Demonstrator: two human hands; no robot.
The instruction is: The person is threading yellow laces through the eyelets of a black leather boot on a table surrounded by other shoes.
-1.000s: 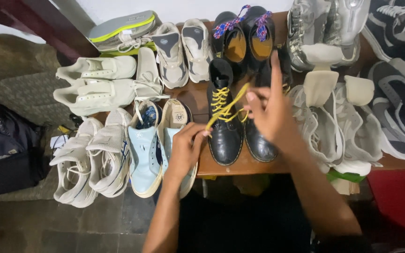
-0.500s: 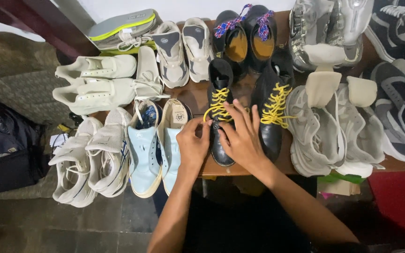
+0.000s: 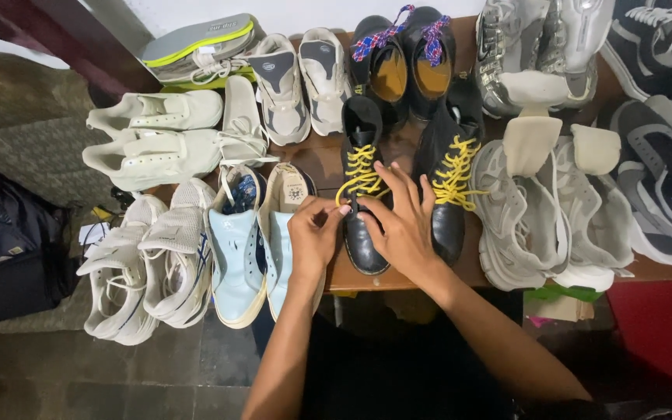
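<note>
Left hand (image 3: 313, 233) is pinching the yellow lace (image 3: 361, 177) end between thumb and fingertips, closed tight on it, right at the lower eyelets of the left black boot (image 3: 363, 187). Right hand (image 3: 402, 222) is lying half open over the same boot's vamp, fingers spread and pressing the upper down; whether it is also gripping lace underneath, cannot tell. The boot is standing upright on the wooden table (image 3: 367, 278), toe pointing at the person and sitting close to the front edge. Its partner, the right black boot (image 3: 449, 183) with matching yellow laces, is sitting just beside the right hand, touching or nearly so.

Left of the hands, a pale blue sneaker pair (image 3: 254, 241) is lying just beside the left wrist; white sneakers (image 3: 145, 260) are further out. Behind, black boots with blue-red laces (image 3: 402, 54). To the right, grey sneakers (image 3: 530, 210).

Risks, judging from this: the toe being near the table edge, a hard pull on the lace could be dragging the boot off the front. The lace end could be slipping out of the pinch. The left elbow could be nudging the blue sneakers.
</note>
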